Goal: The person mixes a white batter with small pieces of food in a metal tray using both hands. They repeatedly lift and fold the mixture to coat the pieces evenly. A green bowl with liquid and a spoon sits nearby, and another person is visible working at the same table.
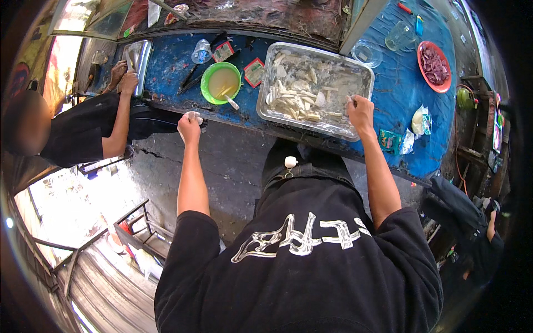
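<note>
A rectangular metal tray (315,130) holds pale, flour-coated strips (297,98) and loose white powder. Over its right side is my right hand (361,111), fingers curled and tips whitened; whether something is pinched there is hidden. My left hand (190,125) hangs just off the table's front edge, fingers folded and coated white, with any contents unclear. Above and right of it stands a green bowl (204,89) of cloudy liquid. Yellow strips (225,90) and a white-smeared utensil handle (232,102) show in the bowl.
Dark tongs (189,79), a plastic cup (202,51) and red-edged packets (254,73) surround the bowl. Right of the tray are a clear container (366,54), a red bowl of purple slices (434,66) and sachets (390,141). At left, another person (83,129) works over a metal tray (143,68).
</note>
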The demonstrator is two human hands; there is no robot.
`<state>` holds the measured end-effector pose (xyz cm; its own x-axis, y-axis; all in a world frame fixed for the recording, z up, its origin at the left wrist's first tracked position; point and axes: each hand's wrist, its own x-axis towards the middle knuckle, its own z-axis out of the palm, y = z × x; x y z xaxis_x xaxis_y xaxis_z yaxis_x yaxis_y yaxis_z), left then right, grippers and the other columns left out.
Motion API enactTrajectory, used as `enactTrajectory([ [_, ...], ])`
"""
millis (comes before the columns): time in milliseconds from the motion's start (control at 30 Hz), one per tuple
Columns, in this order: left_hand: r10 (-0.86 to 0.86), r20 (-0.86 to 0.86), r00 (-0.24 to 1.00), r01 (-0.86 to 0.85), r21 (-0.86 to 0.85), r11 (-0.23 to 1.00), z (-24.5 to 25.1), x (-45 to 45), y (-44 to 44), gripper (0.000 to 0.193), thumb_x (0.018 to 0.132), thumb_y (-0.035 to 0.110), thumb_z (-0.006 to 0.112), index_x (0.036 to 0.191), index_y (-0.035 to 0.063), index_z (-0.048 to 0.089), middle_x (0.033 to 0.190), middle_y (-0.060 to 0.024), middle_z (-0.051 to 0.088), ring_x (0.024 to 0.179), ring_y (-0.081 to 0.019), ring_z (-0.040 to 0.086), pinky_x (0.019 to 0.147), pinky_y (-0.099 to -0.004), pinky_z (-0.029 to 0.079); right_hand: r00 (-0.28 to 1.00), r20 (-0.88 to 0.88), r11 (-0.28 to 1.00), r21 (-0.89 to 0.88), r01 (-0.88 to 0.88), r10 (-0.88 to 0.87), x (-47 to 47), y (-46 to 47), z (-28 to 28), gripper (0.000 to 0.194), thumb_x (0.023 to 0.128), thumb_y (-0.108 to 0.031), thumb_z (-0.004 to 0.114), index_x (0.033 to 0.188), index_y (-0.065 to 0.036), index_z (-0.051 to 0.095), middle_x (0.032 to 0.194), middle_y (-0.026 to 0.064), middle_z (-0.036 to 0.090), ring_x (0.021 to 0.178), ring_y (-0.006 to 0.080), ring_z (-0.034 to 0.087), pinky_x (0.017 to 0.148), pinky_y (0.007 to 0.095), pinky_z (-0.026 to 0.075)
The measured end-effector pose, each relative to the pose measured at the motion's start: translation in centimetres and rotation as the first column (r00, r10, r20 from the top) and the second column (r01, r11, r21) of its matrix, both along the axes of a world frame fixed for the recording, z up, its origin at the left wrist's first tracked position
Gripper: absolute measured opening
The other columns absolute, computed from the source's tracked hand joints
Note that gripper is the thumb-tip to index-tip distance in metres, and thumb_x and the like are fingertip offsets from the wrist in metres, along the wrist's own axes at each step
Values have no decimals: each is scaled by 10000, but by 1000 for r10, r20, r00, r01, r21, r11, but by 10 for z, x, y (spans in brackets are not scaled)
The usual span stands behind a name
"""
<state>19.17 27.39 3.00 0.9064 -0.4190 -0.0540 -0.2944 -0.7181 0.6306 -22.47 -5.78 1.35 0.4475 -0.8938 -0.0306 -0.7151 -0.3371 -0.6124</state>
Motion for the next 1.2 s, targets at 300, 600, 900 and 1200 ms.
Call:
enactTrajectory([
  [300,23,13,1000,-23,-3,1000,-13,-20,20,203,812,75,763,984,-27,727,905,-92,747,804,-131,697,778,-275,555,988,146,986,162,34,-58,-16,-10,13,154,748,-109,721,837,16,715,776,220,683,735,364,693,658,403,525],
  [600,111,66,992,-107,-50,993,-50,-24,23,173,919,165,659,932,18,750,801,-87,747,704,-157,696,658,-299,548,1000,-10,1000,9,-26,26,-13,-11,4,209,852,-176,695,809,28,705,769,269,645,742,424,660,656,457,508],
  [900,207,-271,940,-257,-162,953,-58,-29,32,170,934,83,652,1013,-51,720,899,-93,729,771,-131,674,706,-259,544,998,34,997,-56,-53,55,-14,-1,-10,78,754,-57,673,790,0,712,746,209,676,726,383,677,659,424,528],
  [1200,150,-295,944,-218,-213,952,-35,-45,30,154,934,49,644,1024,-58,709,903,-105,726,764,-138,683,718,-264,560,993,119,994,110,12,-25,8,-7,-1,177,780,-158,742,772,18,720,723,224,671,675,370,678,648,414,530],
])
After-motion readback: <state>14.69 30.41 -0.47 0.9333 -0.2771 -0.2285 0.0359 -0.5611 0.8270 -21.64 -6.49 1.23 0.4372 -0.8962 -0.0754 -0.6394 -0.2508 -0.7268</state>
